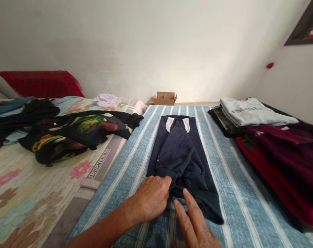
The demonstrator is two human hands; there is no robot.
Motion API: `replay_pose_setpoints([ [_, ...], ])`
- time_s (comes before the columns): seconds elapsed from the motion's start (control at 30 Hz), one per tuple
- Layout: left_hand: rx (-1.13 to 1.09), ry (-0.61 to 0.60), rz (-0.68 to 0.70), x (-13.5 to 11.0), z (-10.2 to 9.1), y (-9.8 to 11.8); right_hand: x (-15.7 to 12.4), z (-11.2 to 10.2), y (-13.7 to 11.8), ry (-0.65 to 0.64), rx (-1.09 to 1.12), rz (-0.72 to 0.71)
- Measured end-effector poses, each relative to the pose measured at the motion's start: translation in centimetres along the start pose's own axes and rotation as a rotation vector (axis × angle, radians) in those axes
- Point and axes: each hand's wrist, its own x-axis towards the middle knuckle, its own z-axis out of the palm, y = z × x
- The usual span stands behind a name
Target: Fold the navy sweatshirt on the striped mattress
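The left hand (149,199) rests its grip on the near end of a folded navy fleece garment with two white panels (178,151). Its fingers are pressed together and curled over the bunched fabric, with the thumb side out of view. The right hand (195,225) is spread, its fingers (189,210) apart and extended. The fingertips sit at the garment's near edge, and no pinch is visible.

The garment lies lengthwise along the middle of a blue-and-white striped bedsheet (239,193), its far end pointing away from the hands. Striped sheet shows on both sides of it.

To the left, a floral bedcover (24,199) adjoins the striped sheet and carries a black garment with a fruit print (76,134). To the right, a folded grey T-shirt (251,112) tops a stack beside a maroon-and-red garment (282,162), well apart from the hands. A small open cardboard box (164,99) stands beyond the far edge of the sheet, against a white sloped wall (146,44).
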Motion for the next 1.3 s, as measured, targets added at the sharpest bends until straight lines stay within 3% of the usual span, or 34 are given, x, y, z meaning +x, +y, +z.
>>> replay_pose_setpoints([
  [0.13,-0.019,0.018,0.012,0.1,0.3,-0.3,1.5,-0.2,1.4,0.124,0.041,-0.043],
  [0.3,-0.043,0.037,0.004,0.0,0.5,-0.5,2.6,-0.9,1.6,0.16,0.061,0.064],
  [0.53,-0.026,0.032,0.017,-0.2,0.6,-0.2,2.8,-0.8,2.4,0.046,-0.002,0.137],
  [0.93,-0.026,-0.01,0.108,-0.1,0.3,-0.2,4.4,0.5,3.0,-0.093,-0.072,-0.016],
  [1.3,-0.011,-0.065,0.083,-0.3,0.5,-0.1,5.6,1.3,2.8,0.093,0.041,-0.094],
])
